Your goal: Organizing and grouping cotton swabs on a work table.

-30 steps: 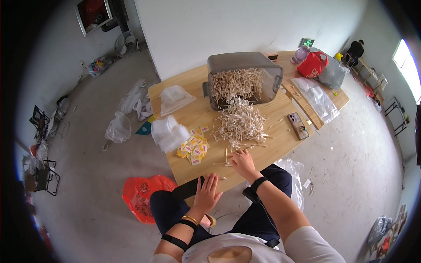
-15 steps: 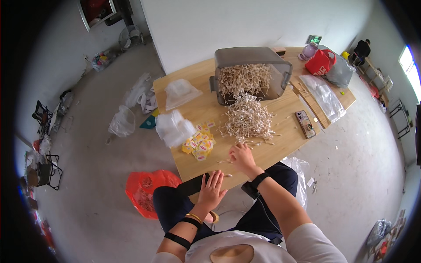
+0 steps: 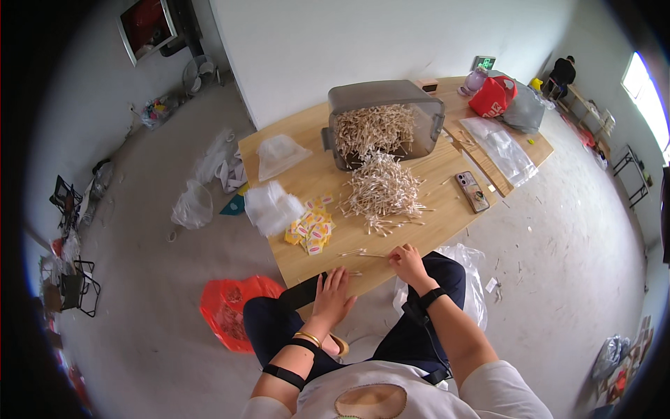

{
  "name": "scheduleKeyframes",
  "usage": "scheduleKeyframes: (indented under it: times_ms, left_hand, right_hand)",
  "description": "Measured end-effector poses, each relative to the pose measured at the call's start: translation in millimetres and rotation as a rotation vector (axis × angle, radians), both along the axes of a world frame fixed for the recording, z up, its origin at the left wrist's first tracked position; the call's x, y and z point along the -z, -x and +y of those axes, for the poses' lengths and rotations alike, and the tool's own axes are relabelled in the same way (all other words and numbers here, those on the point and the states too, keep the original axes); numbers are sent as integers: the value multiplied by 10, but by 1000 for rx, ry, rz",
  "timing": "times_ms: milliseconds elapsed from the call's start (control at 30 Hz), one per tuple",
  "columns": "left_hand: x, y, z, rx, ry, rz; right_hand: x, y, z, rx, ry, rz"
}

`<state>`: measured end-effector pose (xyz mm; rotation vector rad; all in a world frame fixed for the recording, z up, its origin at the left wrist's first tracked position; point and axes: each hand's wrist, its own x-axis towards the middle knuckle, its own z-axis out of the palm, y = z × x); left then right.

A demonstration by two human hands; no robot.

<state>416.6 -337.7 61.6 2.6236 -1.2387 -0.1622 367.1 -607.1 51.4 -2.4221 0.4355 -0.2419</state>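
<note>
My left hand [image 3: 332, 295] lies at the table's near edge with its fingers stretched out, beside a few cotton swabs [image 3: 355, 273] at its fingertips. Closer to the right corner, my right hand [image 3: 408, 266] pinches the end of one or more cotton swabs [image 3: 375, 255], whose sticks point left over the wood; the count is unclear. More swabs [image 3: 353, 251] rest just left of these. Farther back, a loose swab pile [image 3: 384, 188] spills from a grey plastic bin [image 3: 380, 91] tipped on its side. Yellow-and-white paper slips [image 3: 311, 228] lie left of the pile.
Clear plastic bags [image 3: 273, 208] sit on the table's left side. To the right are a phone [image 3: 472, 192], a flat clear bag [image 3: 502, 150] and a red bag [image 3: 493, 99]. A red plastic bag [image 3: 234, 314] stands on the floor. Another person [image 3: 562, 73] sits far right.
My right hand has moved back from the pile's near edge toward the table's near edge, now with swab sticks showing at its fingers. The left hand stays nearly in place. The view has shifted slightly.
</note>
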Motion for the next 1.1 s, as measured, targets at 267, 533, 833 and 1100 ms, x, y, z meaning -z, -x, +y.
scheduleKeyframes:
  times_ms: [267, 533, 833, 1100]
  left_hand:
    - [-24, -180, 190, -191, 380, 124]
    - [-121, 2, 682, -276, 308, 45]
    - [-269, 201, 727, -250, 133, -14]
    - [-301, 252, 726, -254, 67, 27]
  right_hand:
    - [-241, 140, 99, -51, -111, 68]
    - [-72, 272, 46, -94, -132, 28]
    - [-47, 308, 241, -95, -220, 17]
    - [-109, 342, 362, -96, -242, 14]
